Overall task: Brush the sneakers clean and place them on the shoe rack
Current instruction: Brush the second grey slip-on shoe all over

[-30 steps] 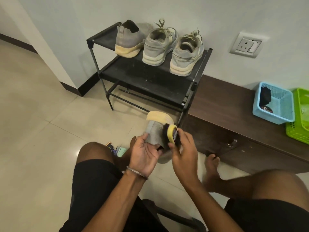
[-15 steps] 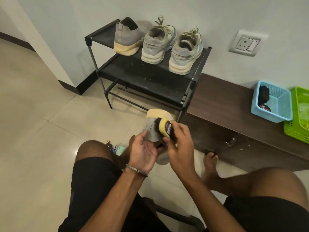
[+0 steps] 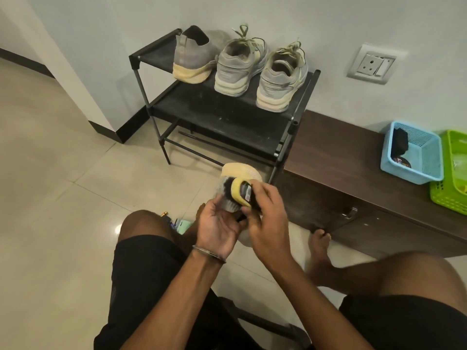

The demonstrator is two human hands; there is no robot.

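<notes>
My left hand (image 3: pixel 218 227) grips a grey sneaker with a pale yellow sole (image 3: pixel 240 170), held upright above my knees with the sole facing away. In my right hand (image 3: pixel 265 218) is a yellow-backed brush with dark bristles (image 3: pixel 240 192), pressed against the sneaker's grey side near the sole. The black two-tier shoe rack (image 3: pixel 149 53) stands against the wall ahead. Its top shelf carries a matching grey sneaker (image 3: pixel 193 59) at the left and two laced grey sneakers (image 3: pixel 238 69) (image 3: pixel 280 82) to its right.
A dark wooden low cabinet (image 3: pixel 336 152) runs to the right of the rack. On it sit a blue basket (image 3: pixel 427 162) holding dark items and a green basket (image 3: pixel 454 190). A wall socket (image 3: pixel 371 66) is above. Small objects (image 3: pixel 174 221) lie on the tiled floor behind my left knee.
The brush in my right hand has slid up along the sneaker's side toward the sole. My left hand keeps the same hold on the shoe.
</notes>
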